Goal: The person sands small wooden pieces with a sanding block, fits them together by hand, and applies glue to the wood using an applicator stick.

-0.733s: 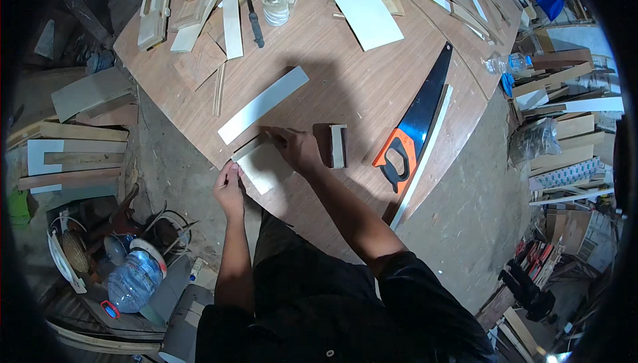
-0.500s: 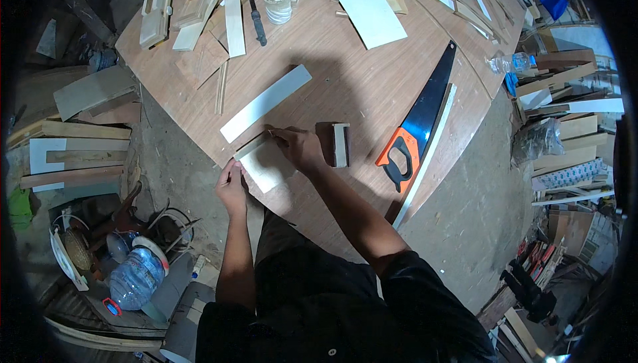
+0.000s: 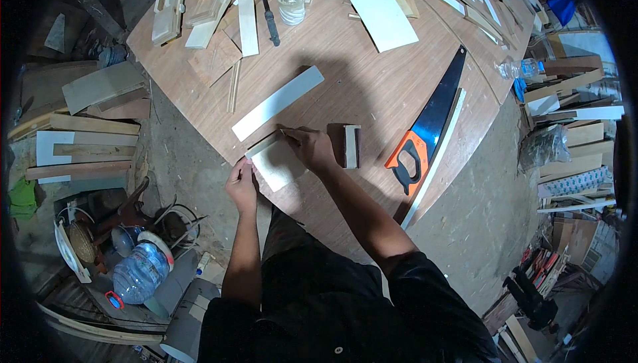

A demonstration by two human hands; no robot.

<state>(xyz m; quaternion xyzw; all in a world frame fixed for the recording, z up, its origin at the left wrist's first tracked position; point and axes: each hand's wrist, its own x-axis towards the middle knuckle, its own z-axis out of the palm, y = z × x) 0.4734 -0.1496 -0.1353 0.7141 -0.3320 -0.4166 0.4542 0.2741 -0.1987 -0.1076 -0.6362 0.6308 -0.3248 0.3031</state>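
Note:
A small pale rectangular board point(image 3: 278, 167) sits near the table's left front edge, between my two hands. My left hand point(image 3: 242, 185) pinches its left corner with thumb and fingers. At its far right corner, the fingers of my right hand point(image 3: 311, 148) are closed on the board's edge. Along the far edge runs a narrow band; whether this is a separate strip I cannot tell. Just beyond lies a longer white strip of board point(image 3: 278, 103). A sanding block point(image 3: 351, 146), dark with a pale face, stands right of my right hand.
A handsaw point(image 3: 425, 130) with an orange and black handle lies at the right beside a long white strip point(image 3: 435, 157). Farther back are a white panel point(image 3: 374, 7), a dark slim tool point(image 3: 268, 14), a clear jar point(image 3: 291, 6) and wooden offcuts point(image 3: 248, 22).
The whole view has shifted slightly, so the table appears farther right. Both hands keep their hold at the board's corners, with hardly any movement against it.

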